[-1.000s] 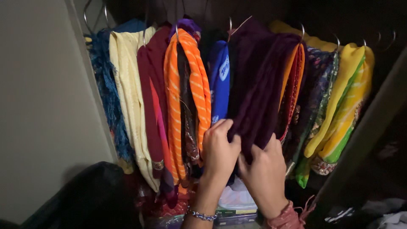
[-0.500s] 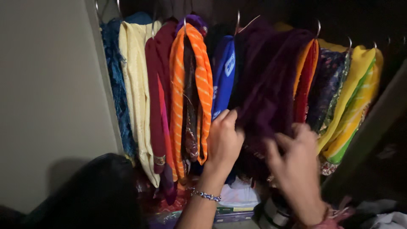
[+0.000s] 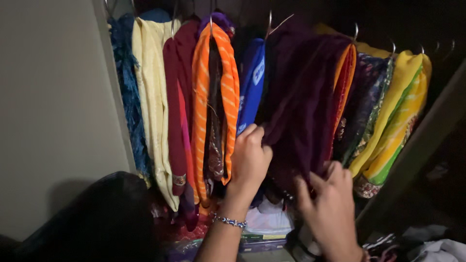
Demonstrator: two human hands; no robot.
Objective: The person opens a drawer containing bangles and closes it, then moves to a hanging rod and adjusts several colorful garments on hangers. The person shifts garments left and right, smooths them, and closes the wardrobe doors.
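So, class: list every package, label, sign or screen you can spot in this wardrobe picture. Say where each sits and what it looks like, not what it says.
White printed patch: on the blue hanging cloth, above the left hand; small, rounded.
Flat package: on the wardrobe floor between the left hand and the right hand; green and yellow edge, folded white cloth on top.
No signs or screens.

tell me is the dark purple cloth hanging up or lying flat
Hanging: the dark purple cloth drapes folded over a hanger, with the left hand and right hand at it.
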